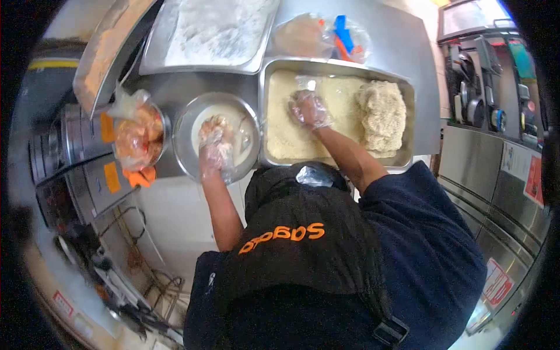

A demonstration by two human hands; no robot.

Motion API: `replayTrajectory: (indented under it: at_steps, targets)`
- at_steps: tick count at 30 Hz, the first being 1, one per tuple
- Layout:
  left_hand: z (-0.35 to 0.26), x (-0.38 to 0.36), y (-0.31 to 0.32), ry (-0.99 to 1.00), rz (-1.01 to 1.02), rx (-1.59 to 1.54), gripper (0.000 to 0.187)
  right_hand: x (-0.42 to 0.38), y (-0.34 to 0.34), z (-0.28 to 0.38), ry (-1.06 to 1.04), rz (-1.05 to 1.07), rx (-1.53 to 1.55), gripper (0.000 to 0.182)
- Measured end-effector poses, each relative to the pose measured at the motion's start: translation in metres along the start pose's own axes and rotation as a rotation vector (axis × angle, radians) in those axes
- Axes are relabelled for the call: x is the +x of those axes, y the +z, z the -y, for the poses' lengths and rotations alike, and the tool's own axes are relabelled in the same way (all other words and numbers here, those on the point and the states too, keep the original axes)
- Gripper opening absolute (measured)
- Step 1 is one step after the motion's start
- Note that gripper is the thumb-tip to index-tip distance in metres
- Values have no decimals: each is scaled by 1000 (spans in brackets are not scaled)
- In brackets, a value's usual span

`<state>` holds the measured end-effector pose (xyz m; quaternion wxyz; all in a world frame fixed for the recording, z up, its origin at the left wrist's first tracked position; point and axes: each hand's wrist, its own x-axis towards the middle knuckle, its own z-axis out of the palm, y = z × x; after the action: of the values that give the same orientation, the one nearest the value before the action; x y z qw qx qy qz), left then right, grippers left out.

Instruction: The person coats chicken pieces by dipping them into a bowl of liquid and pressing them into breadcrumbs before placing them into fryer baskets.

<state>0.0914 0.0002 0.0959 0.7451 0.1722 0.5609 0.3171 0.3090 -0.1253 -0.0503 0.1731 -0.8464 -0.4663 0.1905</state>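
Observation:
My left hand [217,146], in a clear plastic glove, is in a round steel bowl [182,135] of pale, milky liquid [240,123]. Its fingers are wrapped round a whitish, wet piece of food [217,127]. My right hand [309,109], also gloved in clear plastic, rests on pale yellow crumbs [338,96] in a large steel tray [413,96]. The glove and the crumbs leave its fingers unclear, and whether it holds anything is hidden. A heap of crumb-coated pieces [382,119] lies at the tray's right end.
Behind the bowl stands a steel tray of white powder [210,29]. A bag of orange-pink pieces [138,137] sits in a container at the left. Plastic bags [300,35] and a blue-and-orange item [344,38] lie behind the crumb tray.

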Motion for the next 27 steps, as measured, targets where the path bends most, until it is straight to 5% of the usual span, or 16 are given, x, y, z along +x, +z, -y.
replayTrajectory:
  at_steps: [3,4,5,7,10,13,16,17,19,24,27]
  targets:
    - [19,61,-60,140,260,261,31,-9,14,-15,-44,-125,-239,44]
    - [15,50,-53,492,211,817,32,-24,12,-13,18,-125,-197,52]
    - [13,47,-51,497,203,822,32,-35,8,-9,13,-125,-189,52]
    - [14,40,-48,108,306,7,32,-54,-8,1,-45,-150,-301,58]
    - [6,8,-24,-64,216,-76,32,-50,7,7,89,-151,-302,63]
    - [10,16,-27,3,191,-92,36,-40,-8,13,139,-144,-278,68]
    - [24,39,-46,171,268,-58,40,-42,-40,11,375,329,51,78]
    - [26,43,-54,168,269,-57,40,-44,-42,0,378,330,51,78]
    - [23,53,-65,186,346,169,41,-44,-43,-27,264,690,224,78]
    - [14,47,-76,242,190,339,38,-44,-59,-47,189,397,461,55]
    - [12,37,-69,235,239,301,36,-46,-139,18,230,382,361,66]
